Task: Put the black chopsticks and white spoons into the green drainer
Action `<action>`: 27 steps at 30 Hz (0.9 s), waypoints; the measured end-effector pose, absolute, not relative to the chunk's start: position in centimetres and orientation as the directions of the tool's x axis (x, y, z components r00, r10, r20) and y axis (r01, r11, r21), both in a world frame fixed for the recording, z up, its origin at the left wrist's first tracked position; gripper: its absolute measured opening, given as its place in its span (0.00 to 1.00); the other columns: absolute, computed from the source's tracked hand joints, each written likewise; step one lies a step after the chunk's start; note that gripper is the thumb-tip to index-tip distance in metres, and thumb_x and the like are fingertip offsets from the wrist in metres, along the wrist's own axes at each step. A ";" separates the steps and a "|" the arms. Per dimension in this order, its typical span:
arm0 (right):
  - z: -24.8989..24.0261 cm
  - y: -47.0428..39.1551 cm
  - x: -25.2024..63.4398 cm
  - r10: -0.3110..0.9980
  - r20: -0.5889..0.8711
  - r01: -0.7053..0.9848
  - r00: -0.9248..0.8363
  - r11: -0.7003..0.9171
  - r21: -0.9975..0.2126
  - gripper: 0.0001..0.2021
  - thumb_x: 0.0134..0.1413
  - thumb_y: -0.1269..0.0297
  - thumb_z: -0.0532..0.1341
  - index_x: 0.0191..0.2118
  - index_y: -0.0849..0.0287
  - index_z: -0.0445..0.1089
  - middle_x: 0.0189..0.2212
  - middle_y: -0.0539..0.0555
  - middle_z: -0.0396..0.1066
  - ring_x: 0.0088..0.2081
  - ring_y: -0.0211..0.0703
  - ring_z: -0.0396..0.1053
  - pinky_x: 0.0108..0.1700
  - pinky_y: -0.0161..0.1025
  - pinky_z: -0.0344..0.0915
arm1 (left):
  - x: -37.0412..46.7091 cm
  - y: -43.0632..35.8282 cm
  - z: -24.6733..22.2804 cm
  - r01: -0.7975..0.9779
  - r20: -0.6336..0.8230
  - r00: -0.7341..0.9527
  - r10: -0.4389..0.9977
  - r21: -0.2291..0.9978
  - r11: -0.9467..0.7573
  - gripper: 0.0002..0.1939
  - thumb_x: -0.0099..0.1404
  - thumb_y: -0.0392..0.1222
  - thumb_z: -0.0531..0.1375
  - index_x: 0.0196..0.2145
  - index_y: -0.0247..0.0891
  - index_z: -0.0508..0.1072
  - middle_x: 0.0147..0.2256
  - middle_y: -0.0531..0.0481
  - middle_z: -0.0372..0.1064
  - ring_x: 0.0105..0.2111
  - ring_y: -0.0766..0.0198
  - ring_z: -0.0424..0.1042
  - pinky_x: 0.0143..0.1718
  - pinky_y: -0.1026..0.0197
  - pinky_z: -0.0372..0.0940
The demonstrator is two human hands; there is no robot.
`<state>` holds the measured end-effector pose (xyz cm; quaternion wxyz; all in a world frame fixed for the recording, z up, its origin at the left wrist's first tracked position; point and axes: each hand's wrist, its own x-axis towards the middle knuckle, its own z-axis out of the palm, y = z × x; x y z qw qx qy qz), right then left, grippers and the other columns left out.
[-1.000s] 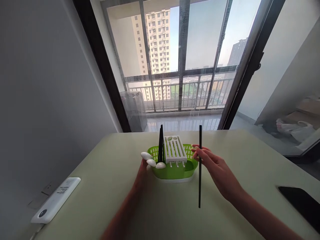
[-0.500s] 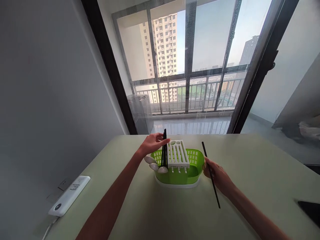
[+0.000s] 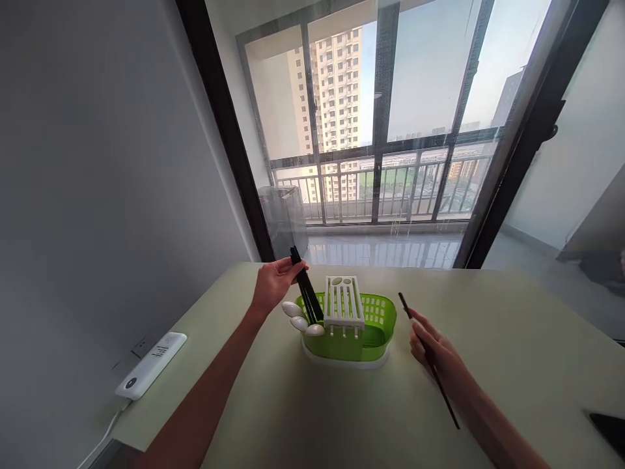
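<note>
A green basket (image 3: 336, 348) on a white base stands on the table, with a white slotted rack (image 3: 344, 301) across its top. My left hand (image 3: 276, 281) pinches the upper ends of several black chopsticks (image 3: 308, 293), whose lower ends stand in the basket's left part and lean left. Three white spoons (image 3: 299, 322) hang at the basket's left front, bowls outward. My right hand (image 3: 434, 345) is closed around a single black chopstick (image 3: 444, 394), to the right of the basket and apart from it. That chopstick slants from upper left to lower right.
A white power strip (image 3: 151, 366) with a cable lies along the table's left edge by the wall. A dark flat object (image 3: 608, 426) sits at the right edge. Behind the pale green table (image 3: 273, 404) is a glass door with dark frames.
My left hand has moved left, tilting the bunch of chopsticks from near upright to leftward. My right hand has drawn away from the basket to the right, still holding its chopstick.
</note>
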<state>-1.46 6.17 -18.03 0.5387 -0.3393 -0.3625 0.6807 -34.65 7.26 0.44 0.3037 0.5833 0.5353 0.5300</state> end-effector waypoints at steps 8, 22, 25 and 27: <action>-16.9 3.6 1.7 0.998 -0.069 -0.432 -0.013 -0.068 -0.899 0.23 0.47 0.47 0.74 0.48 0.49 0.75 0.28 0.48 0.68 0.20 0.33 0.53 0.20 0.34 0.55 | -34.4 2.8 6.0 0.277 0.418 -0.294 0.859 0.898 -0.342 0.23 0.57 0.57 0.71 0.43 0.35 0.83 0.39 0.45 0.83 0.45 0.52 0.81 0.55 0.48 0.75; -12.5 -0.5 2.3 0.942 -0.112 -0.186 -0.317 -0.177 -0.967 0.25 0.58 0.37 0.63 0.34 0.58 0.75 0.14 0.45 0.51 0.20 0.35 0.46 0.26 0.37 0.49 | -28.8 -4.9 11.4 0.489 0.663 -0.276 0.696 0.720 -0.493 0.16 0.64 0.56 0.67 0.40 0.41 0.84 0.37 0.51 0.82 0.42 0.54 0.82 0.53 0.52 0.77; -11.3 -1.7 1.3 0.917 -0.068 -0.100 -0.393 -0.116 -0.988 0.29 0.55 0.33 0.62 0.27 0.59 0.73 0.19 0.48 0.55 0.24 0.37 0.50 0.29 0.38 0.53 | -28.0 -5.8 10.8 0.470 0.634 -0.253 0.731 0.741 -0.479 0.15 0.63 0.56 0.68 0.38 0.42 0.84 0.36 0.53 0.83 0.41 0.54 0.82 0.51 0.53 0.77; -10.3 -2.6 0.6 0.913 -0.042 -0.110 -0.406 -0.094 -0.989 0.31 0.53 0.32 0.63 0.22 0.58 0.69 0.22 0.51 0.59 0.27 0.40 0.55 0.32 0.39 0.58 | -27.6 -6.4 10.4 0.469 0.611 -0.225 0.759 0.751 -0.465 0.15 0.63 0.56 0.68 0.38 0.43 0.84 0.35 0.53 0.83 0.40 0.55 0.82 0.49 0.54 0.78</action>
